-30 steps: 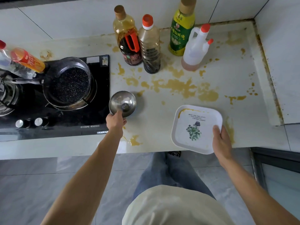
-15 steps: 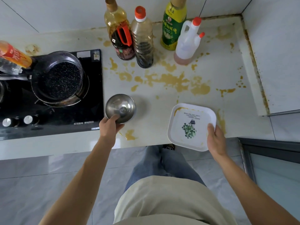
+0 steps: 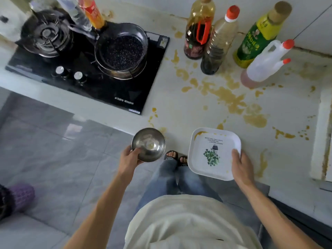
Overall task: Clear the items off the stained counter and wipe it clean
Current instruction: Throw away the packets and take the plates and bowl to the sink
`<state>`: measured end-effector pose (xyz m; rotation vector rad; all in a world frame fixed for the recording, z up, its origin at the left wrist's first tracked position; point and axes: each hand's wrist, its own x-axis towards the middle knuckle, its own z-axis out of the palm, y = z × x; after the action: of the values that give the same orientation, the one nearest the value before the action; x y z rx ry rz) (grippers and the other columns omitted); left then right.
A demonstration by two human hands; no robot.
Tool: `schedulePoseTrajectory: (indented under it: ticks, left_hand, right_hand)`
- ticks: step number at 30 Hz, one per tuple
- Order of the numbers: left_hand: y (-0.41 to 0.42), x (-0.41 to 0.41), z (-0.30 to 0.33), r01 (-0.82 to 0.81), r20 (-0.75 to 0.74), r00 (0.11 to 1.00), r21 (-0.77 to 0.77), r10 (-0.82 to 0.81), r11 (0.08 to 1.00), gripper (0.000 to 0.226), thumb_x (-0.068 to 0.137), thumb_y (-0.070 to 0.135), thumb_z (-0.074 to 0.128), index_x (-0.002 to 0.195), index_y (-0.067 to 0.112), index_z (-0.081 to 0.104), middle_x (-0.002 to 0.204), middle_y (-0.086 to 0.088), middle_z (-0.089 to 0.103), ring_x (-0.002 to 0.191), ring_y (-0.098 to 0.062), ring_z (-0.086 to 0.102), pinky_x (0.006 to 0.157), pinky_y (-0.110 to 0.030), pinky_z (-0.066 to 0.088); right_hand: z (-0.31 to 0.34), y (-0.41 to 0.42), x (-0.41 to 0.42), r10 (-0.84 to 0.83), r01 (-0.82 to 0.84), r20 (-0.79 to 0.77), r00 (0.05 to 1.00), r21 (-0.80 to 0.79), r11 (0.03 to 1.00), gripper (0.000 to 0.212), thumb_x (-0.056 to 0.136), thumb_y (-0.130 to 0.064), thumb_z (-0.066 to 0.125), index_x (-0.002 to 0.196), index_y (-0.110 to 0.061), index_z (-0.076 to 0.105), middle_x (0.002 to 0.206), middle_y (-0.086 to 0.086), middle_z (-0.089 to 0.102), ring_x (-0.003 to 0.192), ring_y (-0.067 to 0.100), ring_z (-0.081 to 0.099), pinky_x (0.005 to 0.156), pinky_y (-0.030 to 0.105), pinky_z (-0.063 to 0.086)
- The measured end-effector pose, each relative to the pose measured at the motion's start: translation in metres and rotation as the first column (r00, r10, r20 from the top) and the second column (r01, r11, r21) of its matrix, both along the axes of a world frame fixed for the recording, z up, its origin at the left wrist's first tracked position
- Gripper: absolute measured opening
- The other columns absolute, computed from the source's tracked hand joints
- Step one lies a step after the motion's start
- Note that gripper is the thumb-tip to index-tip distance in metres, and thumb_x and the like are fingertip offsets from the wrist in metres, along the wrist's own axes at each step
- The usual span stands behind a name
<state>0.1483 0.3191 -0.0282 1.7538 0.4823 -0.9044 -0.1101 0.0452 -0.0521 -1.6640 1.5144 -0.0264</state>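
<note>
At the 6 o'clock edge of the stained counter [image 3: 188, 112], the left hand [image 3: 128, 161] grips a steel bowl [image 3: 148, 145] by its rim, thumb inside, fingers curled beneath; the bowl is held out over the floor, just off the counter edge. At 3 o'clock from the bowl, the right hand [image 3: 241, 165] grasps a white square plate [image 3: 213, 152] by its 4 o'clock corner, thumb on the rim; the plate overhangs the counter edge and carries a yellow smear at its 11 o'clock corner. Yellow-brown stains [image 3: 228, 97] spread across the counter centre. At 12 to 1 o'clock stand a dark sauce bottle [image 3: 198, 31], a clear bottle with red cap [image 3: 218, 44], a green-labelled oil bottle [image 3: 258, 36] and a white jug [image 3: 265, 63], close together. At 10 o'clock a black hob [image 3: 134, 83] carries a pan [image 3: 122, 51]
</note>
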Motion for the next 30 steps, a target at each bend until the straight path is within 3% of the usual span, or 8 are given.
schedulePoseTrajectory:
  ticks: [4, 8, 13, 16, 21, 23, 26, 30]
  left_hand:
    - [0.057, -0.043, -0.008, -0.152, -0.003, 0.988, 0.069, 0.152, 0.986, 0.021, 0.096, 0.005, 0.063, 0.114, -0.004, 0.068, 0.101, -0.018, 0.073, 0.093, -0.027, 0.071, 0.085, -0.037, 0.062]
    - [0.119, -0.092, -0.016, -0.386, -0.038, 0.918, 0.140, 0.394, 0.912, 0.026, 0.100, 0.004, 0.059, 0.122, -0.010, 0.063, 0.105, -0.021, 0.067, 0.098, -0.031, 0.066, 0.100, -0.049, 0.058]
    - [0.192, -0.158, -0.021, -0.634, -0.054, 0.752, 0.211, 0.657, 0.744, 0.025, 0.100, 0.001, 0.056, 0.121, -0.011, 0.063, 0.104, -0.020, 0.066, 0.096, -0.031, 0.064, 0.097, -0.047, 0.058]
    - [0.224, -0.189, -0.020, -0.752, -0.061, 0.616, 0.251, 0.786, 0.609, 0.015, 0.099, -0.003, 0.054, 0.110, -0.007, 0.062, 0.099, -0.018, 0.061, 0.088, -0.028, 0.059, 0.084, -0.040, 0.059]
    - [0.273, -0.212, -0.024, -0.832, -0.122, 0.472, 0.266, 0.873, 0.487, 0.010, 0.098, -0.002, 0.057, 0.090, 0.003, 0.057, 0.087, -0.013, 0.053, 0.079, -0.026, 0.054, 0.061, -0.027, 0.056]
    - [0.292, -0.206, -0.028, -0.858, -0.141, 0.415, 0.267, 0.899, 0.439, 0.008, 0.097, -0.002, 0.059, 0.090, 0.003, 0.057, 0.088, -0.014, 0.056, 0.081, -0.027, 0.055, 0.062, -0.028, 0.058]
    - [0.319, -0.184, -0.035, -0.888, -0.161, 0.372, 0.224, 0.914, 0.401, 0.009, 0.096, -0.001, 0.061, 0.093, 0.004, 0.055, 0.090, -0.015, 0.053, 0.087, -0.027, 0.053, 0.077, -0.036, 0.059]
    - [0.352, -0.135, -0.042, -0.910, -0.154, 0.366, 0.145, 0.918, 0.387, 0.004, 0.094, 0.003, 0.063, 0.092, 0.005, 0.060, 0.085, -0.012, 0.060, 0.083, -0.025, 0.061, 0.074, -0.032, 0.061]
  right_hand:
    - [0.006, 0.004, 0.040, 0.222, -0.222, 0.030, 0.975, 0.017, 0.975, 0.025, 0.108, -0.037, 0.043, 0.102, -0.020, 0.060, 0.098, 0.003, 0.065, 0.092, 0.026, 0.058, 0.081, 0.037, 0.042]
    - [0.013, 0.026, 0.092, 0.417, -0.420, 0.072, 0.906, 0.023, 0.907, 0.031, 0.109, -0.037, 0.043, 0.114, -0.016, 0.065, 0.100, 0.003, 0.066, 0.091, 0.024, 0.058, 0.080, 0.034, 0.040]
    - [0.021, 0.081, 0.161, 0.641, -0.646, 0.085, 0.763, 0.056, 0.761, 0.034, 0.108, -0.042, 0.041, 0.120, -0.020, 0.064, 0.107, 0.003, 0.069, 0.098, 0.029, 0.063, 0.088, 0.041, 0.050]
    - [0.020, 0.127, 0.204, 0.756, -0.762, 0.094, 0.648, 0.053, 0.646, 0.032, 0.108, -0.042, 0.040, 0.113, -0.020, 0.063, 0.104, 0.004, 0.070, 0.096, 0.029, 0.065, 0.089, 0.044, 0.053]
    - [0.014, 0.206, 0.256, 0.855, -0.858, 0.081, 0.513, 0.038, 0.511, 0.028, 0.106, -0.042, 0.041, 0.108, -0.024, 0.062, 0.094, -0.006, 0.068, 0.089, 0.024, 0.064, 0.079, 0.037, 0.049]
    - [0.012, 0.234, 0.270, 0.879, -0.881, 0.059, 0.474, 0.027, 0.473, 0.025, 0.107, -0.042, 0.042, 0.106, -0.026, 0.061, 0.090, -0.010, 0.065, 0.085, 0.021, 0.061, 0.075, 0.034, 0.046]
    - [0.011, 0.265, 0.284, 0.891, -0.892, 0.032, 0.452, 0.022, 0.452, 0.026, 0.106, -0.043, 0.041, 0.102, -0.025, 0.059, 0.087, -0.012, 0.064, 0.079, 0.013, 0.061, 0.064, 0.028, 0.044]
    - [0.010, 0.284, 0.303, 0.886, -0.885, -0.013, 0.463, 0.051, 0.463, 0.033, 0.106, -0.042, 0.039, 0.115, -0.021, 0.063, 0.100, 0.003, 0.069, 0.091, 0.028, 0.065, 0.081, 0.042, 0.052]
